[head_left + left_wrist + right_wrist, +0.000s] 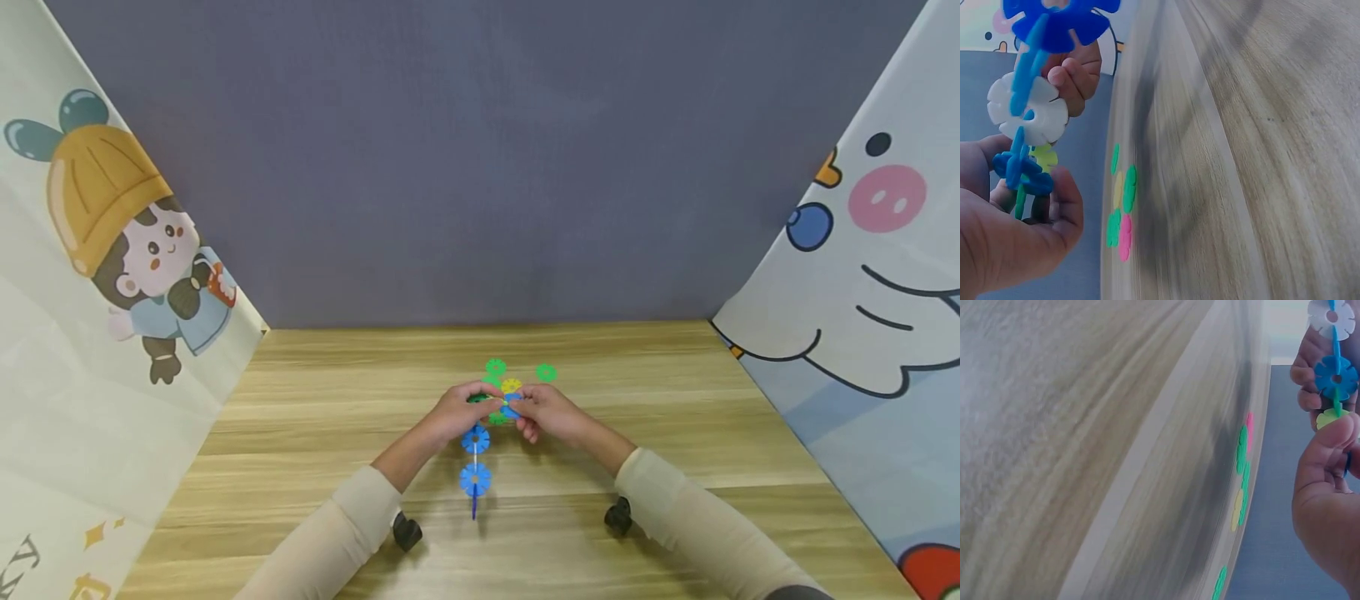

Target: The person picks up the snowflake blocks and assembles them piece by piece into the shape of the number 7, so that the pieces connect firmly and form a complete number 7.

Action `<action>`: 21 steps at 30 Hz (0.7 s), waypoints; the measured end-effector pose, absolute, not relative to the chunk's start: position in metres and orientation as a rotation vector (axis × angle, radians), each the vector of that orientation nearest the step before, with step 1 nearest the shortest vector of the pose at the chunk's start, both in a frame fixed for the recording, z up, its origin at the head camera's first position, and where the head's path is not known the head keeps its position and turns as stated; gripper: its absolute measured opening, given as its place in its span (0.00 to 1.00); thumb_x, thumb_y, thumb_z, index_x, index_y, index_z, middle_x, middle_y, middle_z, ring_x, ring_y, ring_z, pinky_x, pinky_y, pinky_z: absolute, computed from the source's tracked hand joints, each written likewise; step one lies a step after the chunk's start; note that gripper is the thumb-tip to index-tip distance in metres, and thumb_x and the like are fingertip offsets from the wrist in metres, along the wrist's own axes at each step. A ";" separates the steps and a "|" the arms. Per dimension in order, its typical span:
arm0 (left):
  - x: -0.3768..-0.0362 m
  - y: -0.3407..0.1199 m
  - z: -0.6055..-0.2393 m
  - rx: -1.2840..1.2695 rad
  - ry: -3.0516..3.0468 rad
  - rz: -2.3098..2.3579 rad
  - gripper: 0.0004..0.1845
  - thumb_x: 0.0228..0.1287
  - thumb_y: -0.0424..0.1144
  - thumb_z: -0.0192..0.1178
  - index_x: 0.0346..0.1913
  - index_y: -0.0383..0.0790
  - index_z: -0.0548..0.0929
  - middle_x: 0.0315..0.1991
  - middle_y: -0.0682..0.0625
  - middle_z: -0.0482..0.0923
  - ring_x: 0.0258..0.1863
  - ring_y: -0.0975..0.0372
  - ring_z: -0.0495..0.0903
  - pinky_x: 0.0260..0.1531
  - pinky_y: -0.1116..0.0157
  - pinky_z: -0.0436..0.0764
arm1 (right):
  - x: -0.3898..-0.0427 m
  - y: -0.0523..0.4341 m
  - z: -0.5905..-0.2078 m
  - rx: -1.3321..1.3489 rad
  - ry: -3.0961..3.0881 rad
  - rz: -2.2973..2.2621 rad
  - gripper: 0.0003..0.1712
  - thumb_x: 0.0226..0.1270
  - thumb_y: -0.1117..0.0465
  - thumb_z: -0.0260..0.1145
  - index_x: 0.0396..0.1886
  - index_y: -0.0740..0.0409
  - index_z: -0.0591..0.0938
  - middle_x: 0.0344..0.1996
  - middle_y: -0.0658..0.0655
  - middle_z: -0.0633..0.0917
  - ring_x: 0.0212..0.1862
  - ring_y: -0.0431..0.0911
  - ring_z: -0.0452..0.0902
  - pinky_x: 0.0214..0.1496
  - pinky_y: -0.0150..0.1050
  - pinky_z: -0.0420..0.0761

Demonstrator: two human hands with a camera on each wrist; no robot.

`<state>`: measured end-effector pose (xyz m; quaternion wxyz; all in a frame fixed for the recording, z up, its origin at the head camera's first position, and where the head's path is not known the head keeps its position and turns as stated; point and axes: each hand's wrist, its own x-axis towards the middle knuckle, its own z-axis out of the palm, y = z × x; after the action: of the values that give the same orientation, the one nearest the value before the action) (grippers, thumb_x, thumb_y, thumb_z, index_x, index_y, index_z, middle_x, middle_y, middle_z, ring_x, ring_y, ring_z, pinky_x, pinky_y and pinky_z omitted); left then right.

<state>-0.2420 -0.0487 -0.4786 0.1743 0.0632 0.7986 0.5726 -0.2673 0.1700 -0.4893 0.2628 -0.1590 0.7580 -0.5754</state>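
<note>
Both hands, the left hand [459,408] and right hand [551,412], are pinching a chain of interlocked blue, white and green plastic snowflake discs [476,457] above the wooden table [675,417]. Light and stiff, the chain is likely loosening at its slotted joints, so gripping near them seems safest

**Lighting and image quality**

Head view: bright, even, diffuse light; soft short shadows under the forearms on the table [315,433]. No glare. Wide-angle bending of side panels at edges. Both wrist views: table surface heavily streaked by motion blur; near hand and loose pieces [1120,206] soft, out of focus.
</note>
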 end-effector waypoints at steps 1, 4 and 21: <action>-0.242 -0.048 -0.479 0.180 2.264 1.623 0.17 0.72 0.52 0.62 0.56 0.49 0.85 0.52 0.44 0.83 0.49 0.51 0.81 0.42 0.62 0.79 | -0.267 0.169 -0.490 -0.423 2.045 -1.559 0.11 0.82 0.60 0.54 0.44 0.65 0.76 0.23 0.51 0.79 0.23 0.40 0.75 0.27 0.32 0.80; -0.242 -0.048 -0.480 0.167 2.276 1.618 0.17 0.72 0.53 0.62 0.55 0.48 0.85 0.53 0.45 0.83 0.49 0.52 0.82 0.44 0.61 0.80 | -0.268 0.169 -0.491 -0.427 2.031 -1.566 0.11 0.82 0.60 0.54 0.44 0.65 0.76 0.24 0.51 0.79 0.23 0.39 0.74 0.27 0.32 0.80; -0.239 -0.065 -0.483 0.093 2.246 1.689 0.18 0.73 0.54 0.60 0.54 0.45 0.85 0.47 0.37 0.83 0.48 0.49 0.82 0.40 0.66 0.80 | -0.277 0.167 -0.494 -0.396 2.185 -1.501 0.19 0.83 0.50 0.53 0.46 0.62 0.79 0.27 0.54 0.81 0.26 0.42 0.76 0.29 0.36 0.81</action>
<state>-0.2390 -0.0649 -0.4832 0.1640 0.0325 0.7879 0.5926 -0.2768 0.1671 -0.4941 0.2288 -0.1437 0.7936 -0.5452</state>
